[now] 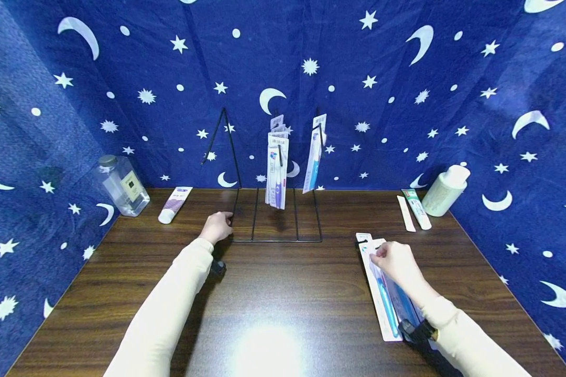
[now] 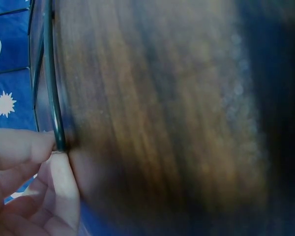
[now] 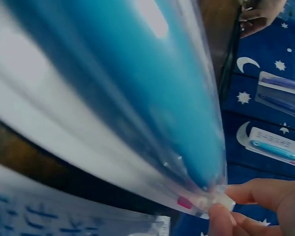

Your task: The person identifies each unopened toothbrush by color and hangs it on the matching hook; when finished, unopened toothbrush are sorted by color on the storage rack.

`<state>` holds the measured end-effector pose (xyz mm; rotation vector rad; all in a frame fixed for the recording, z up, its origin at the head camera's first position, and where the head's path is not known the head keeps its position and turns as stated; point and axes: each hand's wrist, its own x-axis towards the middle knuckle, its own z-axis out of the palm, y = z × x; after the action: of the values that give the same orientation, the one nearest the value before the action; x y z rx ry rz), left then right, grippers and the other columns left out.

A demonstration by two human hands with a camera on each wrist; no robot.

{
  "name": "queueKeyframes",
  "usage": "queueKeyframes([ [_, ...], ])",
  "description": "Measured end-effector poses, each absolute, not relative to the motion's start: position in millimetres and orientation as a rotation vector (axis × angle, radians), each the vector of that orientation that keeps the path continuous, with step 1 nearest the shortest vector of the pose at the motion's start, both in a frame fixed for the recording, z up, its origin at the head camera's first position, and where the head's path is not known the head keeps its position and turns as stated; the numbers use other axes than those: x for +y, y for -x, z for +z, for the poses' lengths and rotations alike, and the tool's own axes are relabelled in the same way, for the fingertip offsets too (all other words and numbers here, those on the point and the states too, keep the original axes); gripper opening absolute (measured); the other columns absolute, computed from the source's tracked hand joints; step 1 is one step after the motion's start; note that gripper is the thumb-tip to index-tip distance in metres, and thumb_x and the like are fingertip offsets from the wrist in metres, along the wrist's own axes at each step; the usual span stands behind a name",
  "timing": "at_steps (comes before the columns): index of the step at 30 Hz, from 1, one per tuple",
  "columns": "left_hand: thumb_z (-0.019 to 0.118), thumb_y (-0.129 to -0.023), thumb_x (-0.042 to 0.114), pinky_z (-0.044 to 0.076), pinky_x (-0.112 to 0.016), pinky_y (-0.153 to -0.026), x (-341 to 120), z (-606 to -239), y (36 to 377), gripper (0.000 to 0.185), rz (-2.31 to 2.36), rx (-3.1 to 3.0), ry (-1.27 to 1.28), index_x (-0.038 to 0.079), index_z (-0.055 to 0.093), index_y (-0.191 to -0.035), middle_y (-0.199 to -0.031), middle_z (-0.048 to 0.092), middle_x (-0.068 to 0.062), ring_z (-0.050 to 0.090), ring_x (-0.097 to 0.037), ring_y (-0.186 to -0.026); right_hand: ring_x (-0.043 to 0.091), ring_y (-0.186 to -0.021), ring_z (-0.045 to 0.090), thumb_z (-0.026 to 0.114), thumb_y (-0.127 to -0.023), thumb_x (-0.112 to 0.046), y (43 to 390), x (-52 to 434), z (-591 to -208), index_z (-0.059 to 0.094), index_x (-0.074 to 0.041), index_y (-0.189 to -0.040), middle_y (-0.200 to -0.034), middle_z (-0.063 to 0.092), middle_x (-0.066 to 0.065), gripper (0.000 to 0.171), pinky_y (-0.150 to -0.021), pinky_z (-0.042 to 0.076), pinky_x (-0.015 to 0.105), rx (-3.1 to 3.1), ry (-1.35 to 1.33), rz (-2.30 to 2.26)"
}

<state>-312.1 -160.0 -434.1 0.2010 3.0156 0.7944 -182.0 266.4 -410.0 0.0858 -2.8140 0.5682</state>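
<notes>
At 6 o'clock from the middle of the head view (12 o'clock is marking the far side), a bright glare is reflecting off the wood-grain surface [image 1: 320,267]. At 4 o'clock, the right hand [image 1: 398,259] is pinching the far end of a toothbrush package [image 1: 388,303] between thumb and fingers. The package is showing a blue brush through clear plastic and is running from the hand to between 5 and 6 o'clock; whether it is resting fully on the surface cannot be told. A neighbouring package [image 3: 78,216], bearing blue print, is lying just beside it.

At 8 o'clock, the left hand [image 1: 217,228] is pinching the near left part of a black wire rack [image 1: 275,241], its thumb and forefinger meeting at the wire. The rack is standing at the centre, its base extending toward 6 o'clock.

At 9 o'clock, a purple-and-white tube [image 1: 175,204] is lying near a clear bottle [image 1: 127,187], which is standing farther out. At 3 o'clock, a white strip [image 1: 406,213] is lying beside a green-and-white tube [image 1: 417,209], with a pale capped bottle [image 1: 445,191] standing just beyond.

Near the centre, a stack of packages [image 1: 277,173] is hanging from the rack, its front one showing a purple brush. Between 1 and 2 o'clock, a hanging package [image 1: 314,159] is showing a blue brush. A blue moon-and-star cloth [image 1: 349,47] is forming the backdrop.
</notes>
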Motion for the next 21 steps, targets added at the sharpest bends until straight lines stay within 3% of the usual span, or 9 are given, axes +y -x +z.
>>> queueKeyframes([
  [13, 0.061, -0.070, -0.001, 0.046, -0.042, -0.089, -161.2, -437.1, 313.1, 0.054, 0.787, 3.026, -0.197, -0.008, 0.057, -0.123, -0.090, 0.066, -0.013, 0.060, -0.034, -0.093, 0.009, -0.049, 0.051, 0.071, -0.076, -0.010, 174.7, 254.9, -383.3, 0.069, -0.001, -0.075, -0.059, 0.064, 0.004, 0.010, -0.046, 0.039, 0.024, -2.483, -0.110, 0.674],
  [21, 0.065, -0.067, -0.001, 0.047, -0.043, -0.088, -164.3, -448.9, 328.8, 0.058, 0.810, 2.984, -0.160, -0.005, 0.058, -0.124, -0.087, 0.067, -0.011, 0.060, -0.033, -0.090, -0.007, -0.054, 0.048, 0.072, -0.075, -0.008, 172.8, 237.4, -356.9, 0.068, -0.001, -0.074, -0.063, 0.066, 0.007, 0.007, -0.052, 0.036, 0.006, -2.304, -0.118, 0.805],
])
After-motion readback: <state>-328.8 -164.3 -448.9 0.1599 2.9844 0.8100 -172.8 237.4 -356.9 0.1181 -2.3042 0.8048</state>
